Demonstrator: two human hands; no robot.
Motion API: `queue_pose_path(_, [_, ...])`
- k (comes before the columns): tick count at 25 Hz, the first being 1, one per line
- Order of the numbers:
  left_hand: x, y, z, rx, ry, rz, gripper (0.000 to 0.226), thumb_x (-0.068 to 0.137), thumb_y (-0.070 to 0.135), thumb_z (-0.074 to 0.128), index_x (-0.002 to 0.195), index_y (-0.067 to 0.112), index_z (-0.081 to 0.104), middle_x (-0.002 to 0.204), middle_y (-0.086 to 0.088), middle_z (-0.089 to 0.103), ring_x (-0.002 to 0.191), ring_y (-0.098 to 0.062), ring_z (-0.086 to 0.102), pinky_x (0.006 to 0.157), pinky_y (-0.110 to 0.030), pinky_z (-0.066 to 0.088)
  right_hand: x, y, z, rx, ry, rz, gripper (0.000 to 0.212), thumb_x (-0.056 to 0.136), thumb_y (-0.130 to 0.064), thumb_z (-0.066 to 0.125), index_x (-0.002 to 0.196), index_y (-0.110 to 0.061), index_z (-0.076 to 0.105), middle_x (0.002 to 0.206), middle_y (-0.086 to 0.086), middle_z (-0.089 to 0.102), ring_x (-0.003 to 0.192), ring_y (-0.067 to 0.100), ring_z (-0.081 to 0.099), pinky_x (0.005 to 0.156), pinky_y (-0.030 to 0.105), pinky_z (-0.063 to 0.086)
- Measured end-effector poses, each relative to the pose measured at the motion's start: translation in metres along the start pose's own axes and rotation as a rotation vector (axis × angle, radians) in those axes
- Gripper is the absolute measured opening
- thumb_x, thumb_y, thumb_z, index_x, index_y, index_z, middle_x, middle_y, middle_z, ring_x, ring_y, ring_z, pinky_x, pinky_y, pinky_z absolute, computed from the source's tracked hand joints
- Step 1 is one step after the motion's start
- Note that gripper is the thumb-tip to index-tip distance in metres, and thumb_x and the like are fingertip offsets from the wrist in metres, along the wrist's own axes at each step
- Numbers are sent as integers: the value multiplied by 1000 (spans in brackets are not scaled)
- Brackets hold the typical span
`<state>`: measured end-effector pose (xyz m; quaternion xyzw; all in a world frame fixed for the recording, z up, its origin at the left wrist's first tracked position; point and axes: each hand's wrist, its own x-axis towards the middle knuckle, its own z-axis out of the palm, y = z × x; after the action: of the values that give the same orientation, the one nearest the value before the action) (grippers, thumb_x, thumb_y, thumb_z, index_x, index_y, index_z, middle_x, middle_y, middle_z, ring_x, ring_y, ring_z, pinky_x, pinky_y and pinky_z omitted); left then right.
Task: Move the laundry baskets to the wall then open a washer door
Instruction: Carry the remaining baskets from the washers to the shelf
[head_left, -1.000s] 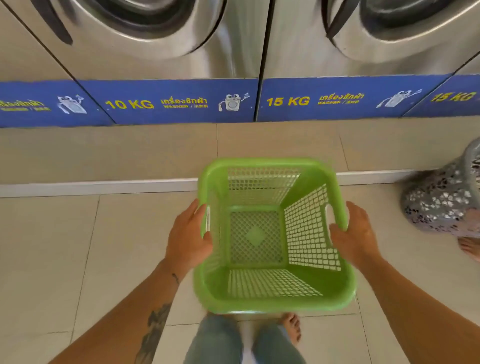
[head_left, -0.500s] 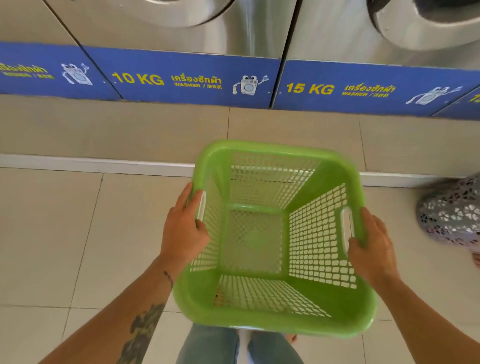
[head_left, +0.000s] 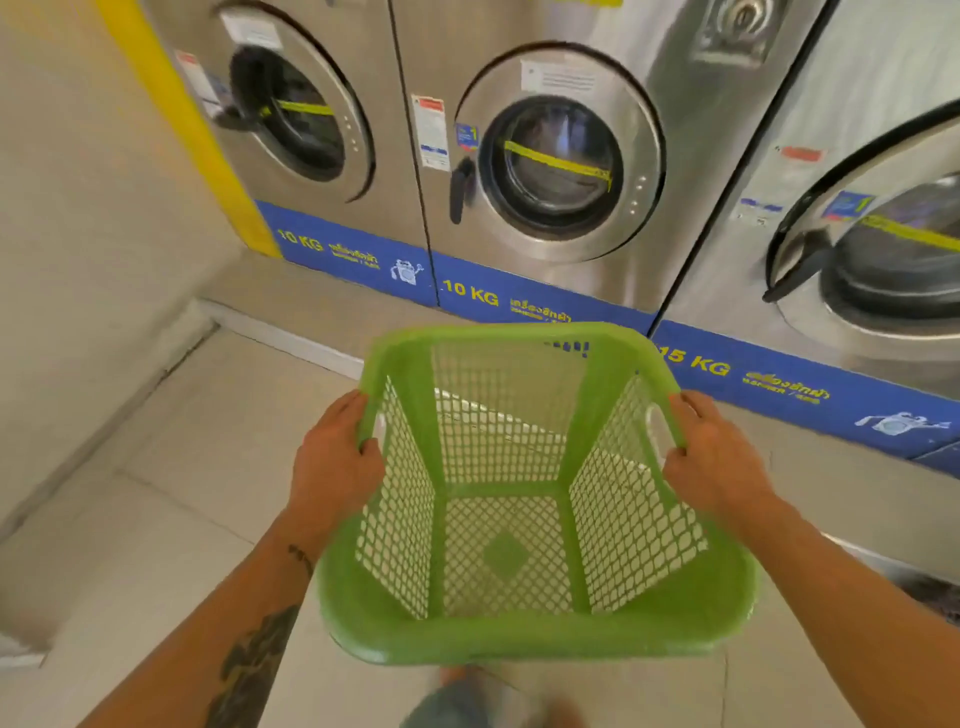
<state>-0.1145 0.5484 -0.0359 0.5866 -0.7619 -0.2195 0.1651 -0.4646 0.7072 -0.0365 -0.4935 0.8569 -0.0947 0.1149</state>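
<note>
I hold an empty green mesh laundry basket in front of me, lifted off the floor. My left hand grips its left rim and my right hand grips the handle slot on its right rim. Behind it stands a row of steel washers: a left one by the corner, a middle one marked 10 KG, and a right one marked 15 KG. All three round doors look closed. The beige side wall rises on my left.
A raised tiled step with a white edge runs along the base of the washers. A yellow strip marks the corner between wall and machines. A dark patterned object peeks out behind my right forearm. Tiled floor stretches toward the wall.
The view has turned left and lifted: the side wall, the corner and the washer doors have come into sight. The grey patterned basket has slipped out to the right. Both hands keep their grip.
</note>
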Motion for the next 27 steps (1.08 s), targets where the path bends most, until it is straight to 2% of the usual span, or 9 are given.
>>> queue_pose_path(2, [-37,-15,-42,10,90,-69,59,82,12,57,140,15,48,148,-2,47,130,-27,49,109,-38,38,-3,-33,-23,-10,18,-120,69,74,-4,53,142,-7,41,148,10,39,118,41,53,96,49,45])
queue_pose_path(4, [-82,-34,-83,0,191,-148,56,80,16,55,136,19,51,139,-1,54,118,-28,56,101,-41,47,-16,-76,-39,-10,24,-259,67,76,-3,53,142,-7,40,150,8,37,120,38,51,92,47,45])
queue_pose_path(8, [-184,-80,-158,-15,387,-317,55,76,17,56,131,23,54,133,0,59,103,-26,63,90,-39,53,-50,-173,-53,22,30,-509,64,78,-4,52,141,-10,41,150,6,37,125,34,48,92,48,47])
queue_pose_path(13, [-324,-163,-250,5,627,-542,50,77,14,60,127,19,60,129,-1,62,105,-30,63,90,-40,51,-132,-323,-28,27,27,-817,53,77,-7,53,129,-6,47,138,11,47,120,34,52,89,44,48])
queue_pose_path(16, [-408,-219,-306,24,729,-617,47,77,16,62,124,19,62,124,1,65,99,-27,64,85,-37,51,-202,-411,-3,44,4,-926,46,77,-11,54,123,-7,49,132,13,50,117,34,54,87,42,47])
queue_pose_path(19, [-489,-282,-362,72,792,-675,51,76,15,63,127,17,61,131,1,62,104,-28,63,87,-37,50,-289,-496,22,74,11,-998,52,79,-11,53,130,-7,47,140,11,47,120,33,53,92,43,48])
queue_pose_path(24, [-602,-365,-434,114,893,-805,53,76,16,66,129,19,61,138,6,57,112,-25,61,92,-38,50,-405,-617,51,89,-80,-1135,46,83,-14,51,129,-15,46,137,0,43,108,27,56,75,35,46])
queue_pose_path(27, [-652,-414,-459,102,934,-858,53,75,19,65,128,23,61,142,9,52,105,-22,65,87,-41,57,-453,-688,72,85,-102,-1233,42,83,-21,52,125,-18,47,132,-2,44,103,26,58,73,36,47])
